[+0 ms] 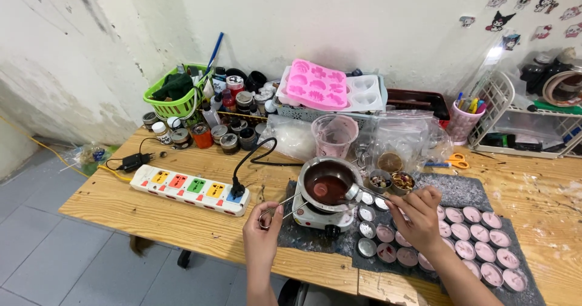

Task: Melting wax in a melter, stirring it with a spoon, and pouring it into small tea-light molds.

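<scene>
A wooden table [151, 212] against peeling white wall [339, 21] (grey tiled floor [54, 263]).

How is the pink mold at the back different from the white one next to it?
The pink mold is bright pink with flower and shell shapes; the white mold is pale with heart shapes. The pink mold lies on top and tilts; the white mold sits lower, partly covered. Both are trays with small hollows, resting on the clear box by the wall.

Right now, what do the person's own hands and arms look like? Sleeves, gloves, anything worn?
Both are bare. The left hand and right hand wear no gloves. Both forearms are uncovered as far as the bottom edge of the frame, with no sleeve in view. No watch, bracelet or ring shows at this size. Slim fingers; nails are too small to judge.
</scene>
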